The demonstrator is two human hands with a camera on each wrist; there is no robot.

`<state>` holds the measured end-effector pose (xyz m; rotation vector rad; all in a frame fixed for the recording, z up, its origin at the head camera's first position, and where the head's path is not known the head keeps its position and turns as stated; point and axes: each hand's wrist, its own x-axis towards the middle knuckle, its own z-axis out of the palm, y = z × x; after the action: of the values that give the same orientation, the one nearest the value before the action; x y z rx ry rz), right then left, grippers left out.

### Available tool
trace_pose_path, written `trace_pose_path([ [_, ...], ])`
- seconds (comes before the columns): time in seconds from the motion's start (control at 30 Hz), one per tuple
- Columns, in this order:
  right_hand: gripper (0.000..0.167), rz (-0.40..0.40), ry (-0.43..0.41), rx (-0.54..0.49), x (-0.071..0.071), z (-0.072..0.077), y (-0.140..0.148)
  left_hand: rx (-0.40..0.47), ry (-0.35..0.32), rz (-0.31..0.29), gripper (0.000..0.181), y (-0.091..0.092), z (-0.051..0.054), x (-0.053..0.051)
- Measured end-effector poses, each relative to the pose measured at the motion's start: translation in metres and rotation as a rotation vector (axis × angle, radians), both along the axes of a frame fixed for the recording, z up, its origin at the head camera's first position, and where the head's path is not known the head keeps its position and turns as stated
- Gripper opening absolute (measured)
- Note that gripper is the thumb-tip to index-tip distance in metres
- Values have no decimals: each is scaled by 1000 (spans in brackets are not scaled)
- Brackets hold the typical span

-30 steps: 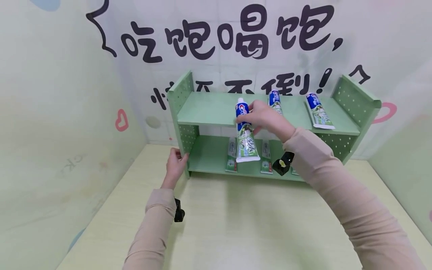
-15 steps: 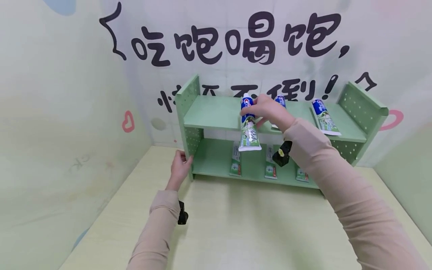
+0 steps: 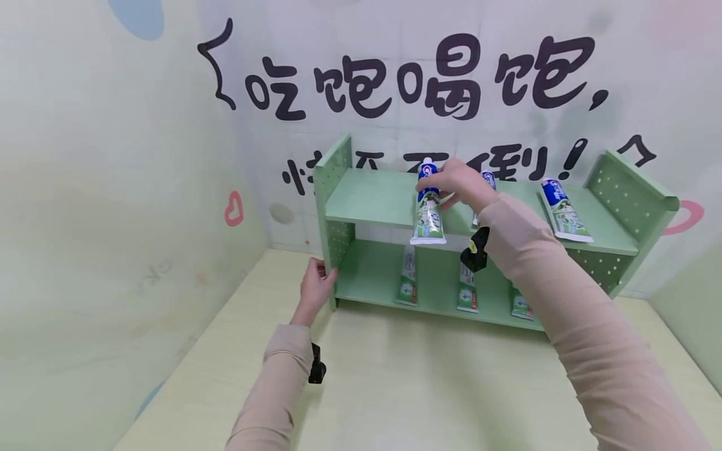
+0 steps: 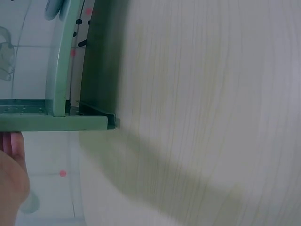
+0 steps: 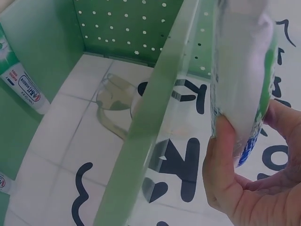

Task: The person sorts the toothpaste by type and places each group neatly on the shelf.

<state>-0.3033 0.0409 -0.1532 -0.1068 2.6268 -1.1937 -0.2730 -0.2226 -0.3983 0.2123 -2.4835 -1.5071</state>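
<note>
My right hand (image 3: 461, 181) pinches a blue-and-green toothpaste tube (image 3: 430, 216) between thumb and fingers. The tube, cap uppermost, is at the front of the upper shelf; contact with the board is unclear. In the right wrist view, the fingers grip the tube's plain white back (image 5: 240, 70). My left hand (image 3: 317, 291) holds the left side panel of the green two-tier rack (image 3: 369, 203), its thumb at the front edge. The left wrist view shows only part of that hand (image 4: 11, 179) against the panel. A matching toothpaste tube (image 3: 564, 210) lies further right; another (image 3: 488, 180) is partly behind my right hand.
Several grey-and-green toothpaste tubes, including one near the left (image 3: 408, 282), lie spaced along the lower shelf. The rack stands on a pale wooden table (image 3: 395, 388), near a wall (image 3: 361, 37) with black lettering.
My right hand has moved the toothpaste tube up and back toward the upper shelf. My left hand stays at the side panel. The whole head view has shifted, with the rack now further right and lower.
</note>
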Motion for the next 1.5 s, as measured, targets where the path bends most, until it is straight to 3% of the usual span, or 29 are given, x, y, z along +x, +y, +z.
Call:
trace_pose_path([
  [0.37,66,-69,-43,-47,-20,2,-10,-4,31,8,30,0,-2,-1],
  [0.7,72,-117,-56,-26,-37,0,-5,37,16,-2,30,3,-2,0],
  [1.27,68,-147,-63,56,-55,-10,-11,14,24,11,30,1,-4,3],
  [1.5,57,-129,-48,93,-54,-11,-9,23,13,5,30,2,-3,2],
])
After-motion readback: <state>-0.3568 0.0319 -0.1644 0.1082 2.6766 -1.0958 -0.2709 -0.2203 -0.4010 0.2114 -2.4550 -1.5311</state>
